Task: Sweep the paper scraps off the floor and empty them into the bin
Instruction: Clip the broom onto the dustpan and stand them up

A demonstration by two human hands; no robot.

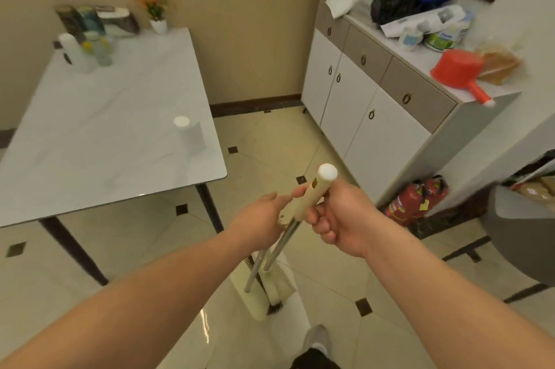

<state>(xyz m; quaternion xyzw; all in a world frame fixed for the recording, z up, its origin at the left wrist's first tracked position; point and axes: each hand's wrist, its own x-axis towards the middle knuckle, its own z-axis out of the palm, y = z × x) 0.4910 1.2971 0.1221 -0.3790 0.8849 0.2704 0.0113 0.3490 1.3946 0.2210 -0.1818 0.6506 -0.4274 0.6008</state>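
Observation:
A broom and dustpan set (264, 287) stands on the tiled floor in front of me, cream with dark bristles. Two metal poles rise from it side by side. My right hand (333, 218) grips the round cream handle (318, 191) with a white cap on top. My left hand (261, 218) holds the flatter cream handle end (285, 215) just beside it, thumb against the round handle. I cannot tell which pole belongs to the broom. A grey bin (516, 218) sits at the right edge, partly cut off. No paper scraps show on the visible floor.
A white marble-top table (105, 128) with dark legs stands at left, with a white cup (189, 131) near its corner. A white cabinet (369, 116) with clutter on top lines the right wall. A red fire extinguisher (414, 200) lies beside it. My shoe (315, 338) is below.

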